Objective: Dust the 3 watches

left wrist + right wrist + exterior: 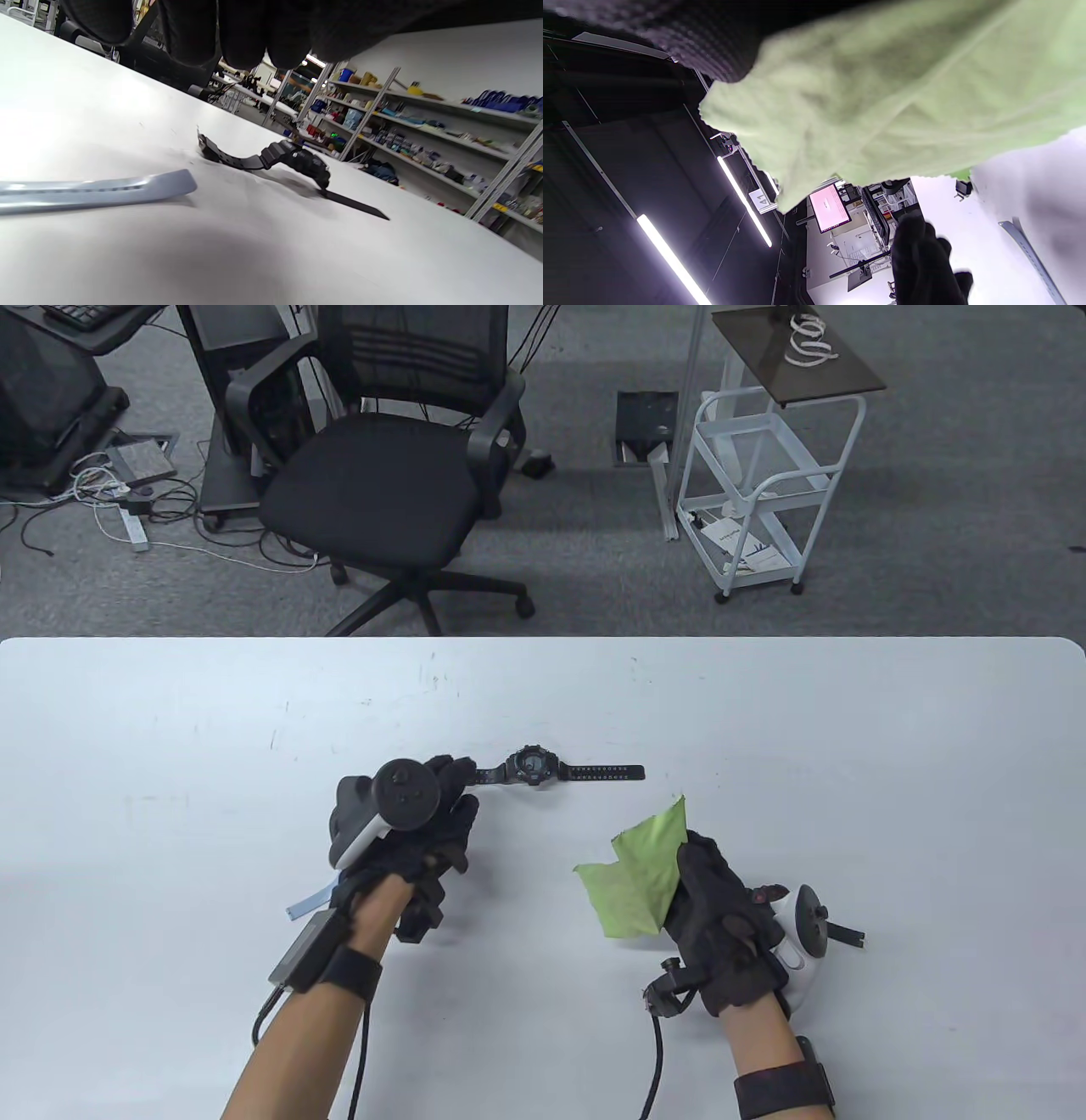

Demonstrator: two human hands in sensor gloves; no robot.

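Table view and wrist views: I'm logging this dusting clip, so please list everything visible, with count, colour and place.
Watch: 1, black, flat on the table by the left fingertips.
Strap: 1, pale blue, on the table under the left hand; rest hidden.
Cloth: 1, green, held above the table.
Table: 1, white.
Chair: 1, black, behind the table.
Cart: 1, white, far right.
Left hand: black glove, over the strap.
Right hand: black glove, grips the cloth.

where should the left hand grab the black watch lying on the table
Probably the near strap of the black watch, coming in from its left end, where the left hand already is. The watch lies stretched out flat, and in the left wrist view that strap arches off the table, leaving room for fingers to pinch it; the case stays bare for the green cloth.
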